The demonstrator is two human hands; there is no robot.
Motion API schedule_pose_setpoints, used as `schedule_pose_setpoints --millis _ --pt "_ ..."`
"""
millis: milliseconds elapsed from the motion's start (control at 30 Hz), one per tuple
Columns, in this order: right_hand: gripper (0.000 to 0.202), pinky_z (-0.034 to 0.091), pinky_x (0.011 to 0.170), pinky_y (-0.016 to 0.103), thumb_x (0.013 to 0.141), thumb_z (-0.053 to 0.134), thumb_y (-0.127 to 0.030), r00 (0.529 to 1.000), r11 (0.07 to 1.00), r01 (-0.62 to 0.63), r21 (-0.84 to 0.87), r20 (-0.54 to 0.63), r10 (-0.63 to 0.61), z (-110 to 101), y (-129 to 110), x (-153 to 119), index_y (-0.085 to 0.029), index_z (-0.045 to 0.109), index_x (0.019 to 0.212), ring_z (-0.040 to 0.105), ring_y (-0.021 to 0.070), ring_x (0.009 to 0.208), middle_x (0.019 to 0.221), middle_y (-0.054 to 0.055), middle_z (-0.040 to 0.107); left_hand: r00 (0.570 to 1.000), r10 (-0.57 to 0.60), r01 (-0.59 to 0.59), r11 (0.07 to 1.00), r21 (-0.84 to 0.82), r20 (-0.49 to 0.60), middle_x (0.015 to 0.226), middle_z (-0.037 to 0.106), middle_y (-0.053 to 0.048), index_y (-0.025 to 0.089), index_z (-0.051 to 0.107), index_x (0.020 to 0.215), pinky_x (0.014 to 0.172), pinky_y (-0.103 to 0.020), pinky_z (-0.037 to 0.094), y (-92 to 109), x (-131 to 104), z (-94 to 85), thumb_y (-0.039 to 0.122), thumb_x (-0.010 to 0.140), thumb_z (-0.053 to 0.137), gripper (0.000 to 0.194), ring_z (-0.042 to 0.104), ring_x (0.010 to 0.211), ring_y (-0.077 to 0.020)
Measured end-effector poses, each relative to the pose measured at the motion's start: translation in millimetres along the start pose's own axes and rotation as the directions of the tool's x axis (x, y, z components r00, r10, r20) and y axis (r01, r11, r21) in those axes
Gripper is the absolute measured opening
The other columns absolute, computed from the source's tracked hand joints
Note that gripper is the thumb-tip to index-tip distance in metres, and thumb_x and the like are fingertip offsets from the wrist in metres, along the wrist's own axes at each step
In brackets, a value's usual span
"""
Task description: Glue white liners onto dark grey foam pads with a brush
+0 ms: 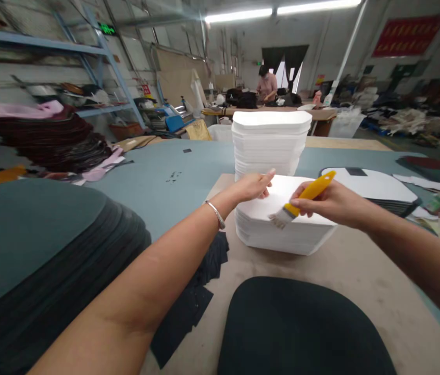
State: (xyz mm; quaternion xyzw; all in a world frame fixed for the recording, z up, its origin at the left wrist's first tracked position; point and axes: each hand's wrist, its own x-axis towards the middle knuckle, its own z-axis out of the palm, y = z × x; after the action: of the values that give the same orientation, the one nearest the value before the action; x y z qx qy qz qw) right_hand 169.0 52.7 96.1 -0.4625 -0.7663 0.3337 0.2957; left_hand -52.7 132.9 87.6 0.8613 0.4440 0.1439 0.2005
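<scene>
My right hand (319, 199) grips a flat paintbrush (313, 188) by its yellow handle, with the pale bristles angled down at the front edge of a stack of white shaped sheets (282, 237). Over the left side of that stack's top reaches my left hand (254, 186), its thumb apart from partly bent fingers. I see nothing held in it; whether its fingertips touch the top sheet I cannot tell. Behind stands a taller white stack (270, 140). Nearest me on the board lies a dark rounded panel (301, 328).
A tall pile of dark green panels (48, 245) stands at left, beside small black pieces (184, 312). White-topped panels (368, 185) lie at right. Dark bundled material (55, 135) is heaped at far left. A person (267, 84) works at a table at the back.
</scene>
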Motion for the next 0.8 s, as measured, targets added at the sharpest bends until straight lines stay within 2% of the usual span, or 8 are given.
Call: schedule_pose_setpoints --millis 167,233,300,433,500,567,700,800 --pt "0.048 0.051 0.064 0.030 0.077 0.080 -0.064 0.971 0.971 -0.240 -0.011 -0.024 0.240 -90.0 43.0 -62.6 -0.019 0.076 0.093 0.061 0.0180 0.071 0.083 0.010 0.070 0.997 0.074 -0.068 0.972 0.226 -0.018 0.113 0.073 -0.012 0.019 0.077 0.110 0.092 -0.039 0.048 16.1 -0.8 13.3 0.050 0.102 0.043 0.046 0.067 0.105 -0.0300" --pt "0.045 0.052 0.064 0.032 0.076 0.082 -0.060 0.949 0.955 -0.298 0.000 -0.110 0.296 -114.1 55.1 -76.8 -0.019 0.076 0.092 0.061 0.0184 0.071 0.082 0.011 0.070 0.996 0.090 -0.079 0.947 0.311 -0.022 0.119 0.069 -0.014 0.019 0.078 0.106 0.092 -0.040 0.048 25.1 -3.4 20.4 0.042 0.098 0.053 0.035 0.066 0.109 -0.0319" --pt "0.037 0.051 0.063 0.031 0.079 0.082 -0.053 0.922 0.951 -0.309 -0.003 -0.246 0.299 -125.3 60.8 -76.8 -0.019 0.074 0.090 0.060 0.0174 0.068 0.079 0.012 0.070 0.995 0.100 -0.083 0.923 0.376 -0.027 0.122 0.067 -0.015 0.017 0.078 0.103 0.090 -0.039 0.049 32.5 -5.5 26.4 0.036 0.097 0.055 0.031 0.065 0.110 -0.0320" --pt "0.015 0.052 0.066 0.031 0.089 0.071 -0.031 0.820 0.946 -0.316 -0.077 -0.523 0.231 -119.3 58.3 -42.7 -0.016 0.068 0.089 0.063 0.0167 0.066 0.074 0.010 0.069 0.994 0.108 -0.086 0.881 0.465 -0.021 0.119 0.067 -0.014 0.017 0.076 0.104 0.088 -0.038 0.050 38.2 -6.7 31.1 0.034 0.099 0.052 0.031 0.064 0.111 -0.0304" --pt "0.011 0.050 0.066 0.032 0.090 0.067 -0.026 0.780 0.929 -0.347 -0.129 -0.590 0.209 -111.3 55.5 -25.1 -0.016 0.067 0.085 0.063 0.0169 0.064 0.070 0.008 0.068 0.995 0.104 -0.087 0.864 0.495 -0.007 0.118 0.067 -0.013 0.017 0.076 0.105 0.088 -0.038 0.050 38.0 -6.8 30.5 0.035 0.100 0.050 0.031 0.064 0.110 -0.0303" --pt "0.015 0.046 0.064 0.031 0.090 0.064 -0.023 0.770 0.904 -0.377 -0.200 -0.610 0.186 -102.1 53.5 -19.3 -0.018 0.065 0.076 0.061 0.0164 0.059 0.064 0.005 0.066 0.995 0.096 -0.087 0.853 0.514 0.009 0.120 0.067 -0.014 0.017 0.075 0.106 0.088 -0.040 0.051 38.2 -6.1 28.9 0.036 0.100 0.050 0.032 0.065 0.109 -0.0310" --pt "0.017 0.043 0.063 0.031 0.089 0.061 -0.025 0.768 0.850 -0.419 -0.318 -0.623 0.146 -70.6 47.8 -49.7 -0.022 0.059 0.072 0.061 0.0177 0.057 0.057 0.001 0.063 0.997 0.059 -0.075 0.860 0.505 0.048 0.120 0.069 -0.017 0.015 0.075 0.105 0.089 -0.043 0.052 47.2 7.1 23.4 0.036 0.098 0.055 0.030 0.066 0.108 -0.0336" --pt "0.020 0.043 0.061 0.032 0.092 0.059 -0.039 0.767 0.864 -0.335 -0.376 -0.641 0.019 -31.3 38.9 -87.0 -0.024 0.057 0.079 0.061 0.0194 0.056 0.060 0.001 0.063 0.998 0.008 -0.033 0.889 0.457 0.057 0.111 0.073 -0.020 0.010 0.076 0.097 0.092 -0.044 0.052 67.3 32.0 21.5 0.030 0.091 0.068 0.023 0.067 0.107 -0.0362"
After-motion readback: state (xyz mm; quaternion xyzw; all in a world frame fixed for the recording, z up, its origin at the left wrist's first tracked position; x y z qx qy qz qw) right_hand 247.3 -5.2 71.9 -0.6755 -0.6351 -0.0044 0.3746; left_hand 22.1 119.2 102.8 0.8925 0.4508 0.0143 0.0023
